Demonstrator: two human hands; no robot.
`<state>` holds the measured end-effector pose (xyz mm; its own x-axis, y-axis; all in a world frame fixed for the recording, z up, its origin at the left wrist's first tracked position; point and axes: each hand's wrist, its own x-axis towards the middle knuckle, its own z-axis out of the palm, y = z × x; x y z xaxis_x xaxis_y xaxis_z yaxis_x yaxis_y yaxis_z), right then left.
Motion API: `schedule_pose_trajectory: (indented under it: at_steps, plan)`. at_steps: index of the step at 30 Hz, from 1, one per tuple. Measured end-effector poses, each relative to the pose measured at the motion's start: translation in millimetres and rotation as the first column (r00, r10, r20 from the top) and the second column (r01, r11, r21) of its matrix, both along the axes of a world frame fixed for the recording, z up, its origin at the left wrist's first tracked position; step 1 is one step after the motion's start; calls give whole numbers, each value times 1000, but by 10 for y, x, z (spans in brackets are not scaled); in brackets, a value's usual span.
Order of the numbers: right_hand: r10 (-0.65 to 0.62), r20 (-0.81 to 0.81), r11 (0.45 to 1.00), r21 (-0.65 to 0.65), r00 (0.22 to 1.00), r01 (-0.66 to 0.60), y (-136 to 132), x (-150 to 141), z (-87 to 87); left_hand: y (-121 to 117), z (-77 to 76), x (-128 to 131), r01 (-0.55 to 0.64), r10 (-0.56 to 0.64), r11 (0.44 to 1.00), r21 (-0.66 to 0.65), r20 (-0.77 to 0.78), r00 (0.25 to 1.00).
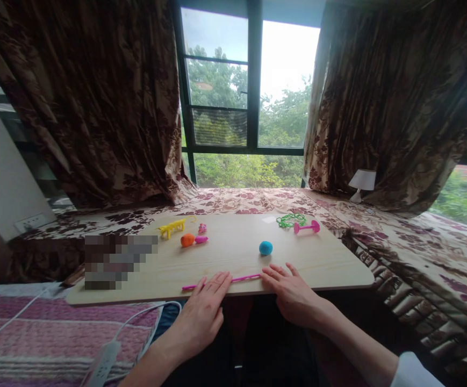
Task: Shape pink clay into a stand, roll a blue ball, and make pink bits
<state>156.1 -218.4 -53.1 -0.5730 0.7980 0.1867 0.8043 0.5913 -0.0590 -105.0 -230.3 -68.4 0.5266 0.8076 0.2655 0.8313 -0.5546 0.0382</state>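
Observation:
A thin magenta clay-like rope [246, 278] lies along the near edge of the table, running from left to right. My left hand [206, 310] rests flat across it left of its middle, fingers stretched out and pointing away from me. At the rope's right end, the outstretched fingers of my right hand [288, 290] lie on it with the palm down. Parts of the rope are hidden beneath my fingers. Just beyond my right hand sits a blue clay-like ball [265, 248].
On the pale wooden table [233, 252] stand a yellow four-legged figure [172, 228], an orange lump with a magenta end [187, 240] and a small pink piece [202, 228]. Green tangled strands [291, 220] and a magenta dumbbell shape [307, 227] lie far right. A power strip [105, 363] is lower left.

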Motion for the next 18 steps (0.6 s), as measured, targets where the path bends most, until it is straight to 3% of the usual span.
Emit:
schedule_pose_trajectory:
  at_steps: [6, 14, 18]
  plan:
    - [-142, -80, 990, -13, 987, 142, 261, 161, 187, 170, 111, -462, -161, 151, 985, 64, 135, 979]
    - [-196, -132, 979, 29, 972, 202, 416, 93, 137, 263, 374, -536, -188, 177, 981, 50, 178, 968]
    - [-185, -147, 981, 37, 972, 192, 369, 63, 151, 329, 417, -656, -199, 189, 978, 56, 149, 971]
